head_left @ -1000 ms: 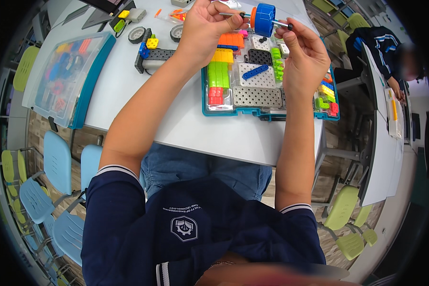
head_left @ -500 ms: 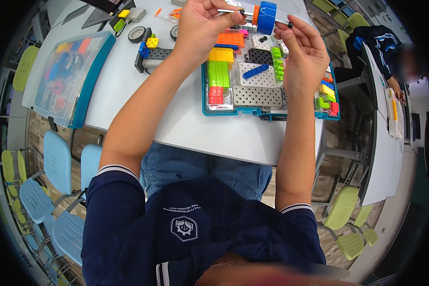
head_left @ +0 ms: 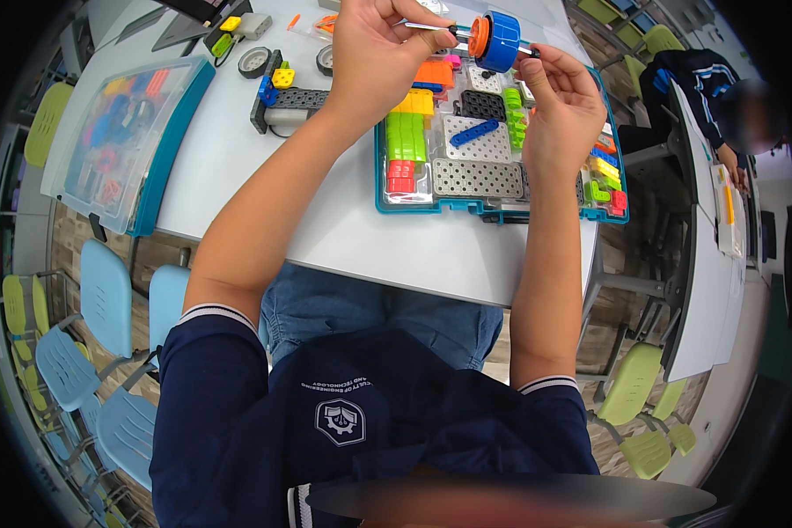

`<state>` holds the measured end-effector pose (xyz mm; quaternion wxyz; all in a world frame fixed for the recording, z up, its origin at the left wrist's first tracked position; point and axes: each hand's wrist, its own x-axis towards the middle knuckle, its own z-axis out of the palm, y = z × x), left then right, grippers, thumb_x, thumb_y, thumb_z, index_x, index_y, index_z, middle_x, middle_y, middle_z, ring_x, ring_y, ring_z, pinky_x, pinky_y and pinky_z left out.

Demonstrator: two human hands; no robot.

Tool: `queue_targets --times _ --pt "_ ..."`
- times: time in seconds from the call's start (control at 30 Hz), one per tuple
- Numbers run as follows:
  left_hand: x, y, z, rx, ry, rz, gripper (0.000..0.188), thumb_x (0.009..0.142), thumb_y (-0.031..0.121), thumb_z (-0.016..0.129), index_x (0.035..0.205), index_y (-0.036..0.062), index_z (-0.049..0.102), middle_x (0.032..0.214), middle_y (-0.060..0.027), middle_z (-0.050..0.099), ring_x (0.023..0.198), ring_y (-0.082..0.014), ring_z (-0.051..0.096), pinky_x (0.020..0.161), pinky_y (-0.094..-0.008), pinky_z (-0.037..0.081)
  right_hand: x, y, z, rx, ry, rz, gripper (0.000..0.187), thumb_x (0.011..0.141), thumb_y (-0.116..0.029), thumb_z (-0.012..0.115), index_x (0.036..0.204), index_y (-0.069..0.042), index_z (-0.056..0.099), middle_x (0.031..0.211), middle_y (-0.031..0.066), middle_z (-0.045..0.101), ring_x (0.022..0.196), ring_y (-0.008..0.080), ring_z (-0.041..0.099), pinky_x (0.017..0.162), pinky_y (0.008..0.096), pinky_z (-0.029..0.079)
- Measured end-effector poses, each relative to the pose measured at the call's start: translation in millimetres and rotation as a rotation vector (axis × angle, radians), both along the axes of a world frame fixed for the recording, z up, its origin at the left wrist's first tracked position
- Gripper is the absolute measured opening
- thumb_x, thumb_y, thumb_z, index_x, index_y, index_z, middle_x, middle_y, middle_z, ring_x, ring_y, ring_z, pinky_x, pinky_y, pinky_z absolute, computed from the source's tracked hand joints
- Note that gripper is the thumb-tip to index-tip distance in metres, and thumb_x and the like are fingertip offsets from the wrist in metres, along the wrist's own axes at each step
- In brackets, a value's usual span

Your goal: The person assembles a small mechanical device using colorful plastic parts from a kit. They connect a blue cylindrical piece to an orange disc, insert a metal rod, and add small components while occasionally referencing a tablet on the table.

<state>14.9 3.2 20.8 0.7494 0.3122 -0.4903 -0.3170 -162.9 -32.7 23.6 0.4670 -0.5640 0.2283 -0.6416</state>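
Note:
A blue wheel (head_left: 502,42) with an orange hub (head_left: 479,36) is threaded on a thin metal axle (head_left: 418,25) above the parts case. Fingers of my left hand (head_left: 380,55) pinch the axle's left end, close to a small black collar (head_left: 453,30). At the other end, my right hand (head_left: 561,88) grips the axle by a black collar (head_left: 535,53), thumb and fingertips together. Below them lies the open teal parts case (head_left: 431,209), filled with yellow, green, red and grey building pieces. A blue perforated beam (head_left: 473,133) rests on a grey plate inside it.
Left of the case stands a partly built grey vehicle frame (head_left: 297,99) with grey wheels. A lidded clear-and-teal box (head_left: 119,141) sits at the table's left edge. Behind are a cabled grey module (head_left: 253,26) and bagged orange parts (head_left: 319,28). Another person (head_left: 700,84) sits at a table rightward.
The axle and wheel have come slightly down and toward me, and the wheel has turned so more of its orange hub shows. Both hands keep their hold.

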Motion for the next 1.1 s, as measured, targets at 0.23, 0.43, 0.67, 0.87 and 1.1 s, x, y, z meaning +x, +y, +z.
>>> queue_targets --times 0.23,0.43,0.67,0.87,1.1 --pt "2 -3 -4 0.01 0.014 -0.036 0.055 0.077 -0.021 0.06 0.12 0.0041 0.035 0.081 -0.0051 0.057 0.079 -0.015 0.064 0.077 -0.0279 0.057 0 -2 -3 0.037 -0.002 0.014 0.022 0.08 0.007 0.073 0.101 0.008 0.066 0.092 0.0128 0.071 0.085 0.0163 0.07 0.078 0.0247 0.057" --pt "5 -5 -5 0.03 -0.043 -0.019 0.055 0.077 -0.021 0.06 0.119 0.0048 0.035 0.081 -0.0046 0.056 0.078 -0.0143 0.063 0.076 -0.0272 0.057 -1 -1 -1 0.033 0.052 0.018 0.02 0.08 0.009 0.072 0.099 0.008 0.067 0.09 0.0122 0.071 0.084 0.0157 0.07 0.077 0.024 0.056" --pt "4 -7 -7 0.033 -0.093 0.016 0.053 0.077 -0.02 0.062 0.117 0.0043 0.037 0.08 -0.0049 0.056 0.078 -0.0137 0.063 0.075 -0.0265 0.056 1 0 -2 0.024 0.09 -0.009 0.02 0.079 0.009 0.073 0.098 0.007 0.068 0.089 0.0108 0.071 0.08 0.0132 0.068 0.075 0.0231 0.055" --pt "4 -9 -11 0.024 -0.075 0.013 0.052 0.076 -0.02 0.062 0.115 0.0036 0.038 0.08 -0.0049 0.056 0.077 -0.0134 0.062 0.075 -0.0257 0.056 1 2 -2 0.022 0.13 -0.008 0.02 0.078 0.009 0.073 0.097 0.006 0.068 0.089 0.0099 0.071 0.08 0.012 0.067 0.075 0.0223 0.054" --pt "6 -11 -13 0.037 -0.112 0.001 0.05 0.077 -0.02 0.061 0.115 0.0034 0.038 0.081 -0.0053 0.056 0.077 -0.0134 0.062 0.075 -0.0249 0.054 1 1 -3 -0.029 0.19 -0.033 0.018 0.078 0.009 0.074 0.094 0.004 0.07 0.088 0.0079 0.071 0.079 0.0105 0.066 0.074 0.0218 0.053"
